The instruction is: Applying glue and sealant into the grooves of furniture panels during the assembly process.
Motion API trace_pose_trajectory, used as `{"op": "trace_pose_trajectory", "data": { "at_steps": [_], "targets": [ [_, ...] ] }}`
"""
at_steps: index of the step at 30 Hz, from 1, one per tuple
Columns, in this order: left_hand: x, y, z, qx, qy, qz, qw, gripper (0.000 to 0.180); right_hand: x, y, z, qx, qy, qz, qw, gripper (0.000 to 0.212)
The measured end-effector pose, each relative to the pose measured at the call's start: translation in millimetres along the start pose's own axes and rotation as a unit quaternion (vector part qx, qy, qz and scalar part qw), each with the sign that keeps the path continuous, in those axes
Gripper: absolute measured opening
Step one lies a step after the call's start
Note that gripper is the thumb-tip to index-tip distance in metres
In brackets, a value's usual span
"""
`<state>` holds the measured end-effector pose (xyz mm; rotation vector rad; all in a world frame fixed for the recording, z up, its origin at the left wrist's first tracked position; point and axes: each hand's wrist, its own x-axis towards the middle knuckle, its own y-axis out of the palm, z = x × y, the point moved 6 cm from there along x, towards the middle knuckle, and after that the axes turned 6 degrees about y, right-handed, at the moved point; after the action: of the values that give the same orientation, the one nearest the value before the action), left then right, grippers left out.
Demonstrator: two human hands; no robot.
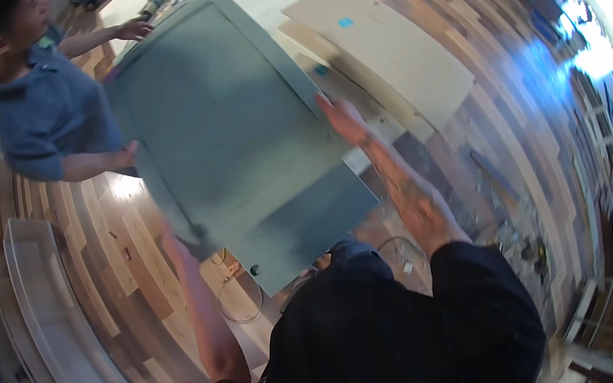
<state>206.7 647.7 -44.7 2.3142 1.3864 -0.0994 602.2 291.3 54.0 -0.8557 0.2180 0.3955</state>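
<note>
I'm looking down on a big grey-green panel (235,139), held flat in the air above the wooden plank floor (110,252). My right hand (341,119) lies open along the panel's right edge, fingers spread flat on its face, not curled around anything. My left hand (175,239) reaches up to the panel's lower left edge; it's blurred and half hidden under the panel, so I cannot tell whether that grip is closed. Across from me a co-worker in a blue shirt (45,112) has one hand (136,29) on the far top corner and the other hand (128,156) on the left edge. Pale boards (395,43) lie on the floor just beyond, to the right.
</note>
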Motion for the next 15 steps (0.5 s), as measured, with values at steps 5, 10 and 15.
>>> {"op": "trace_pose_trajectory", "data": {
  "at_steps": [5, 10, 15],
  "targets": [
    [41.0, 24.9, -67.7, 0.014, 0.01, 0.061, 0.998, 0.059, 80.4, 18.0, 88.2, 0.128, -0.065, 0.078, 0.987, 0.081],
    [92.0, 96.0, -22.8, -0.092, -0.038, 0.106, 0.989, 0.047, 189.1, -57.2, 112.0, -0.107, -0.345, -0.123, 0.924, 0.071],
    [0.7, -182.7, 46.9, 0.241, 0.051, 0.036, 0.968, 0.028, 79.2, 74.6, 137.2, 0.28, -0.198, 0.137, 0.929, 0.048]
  ]
}}
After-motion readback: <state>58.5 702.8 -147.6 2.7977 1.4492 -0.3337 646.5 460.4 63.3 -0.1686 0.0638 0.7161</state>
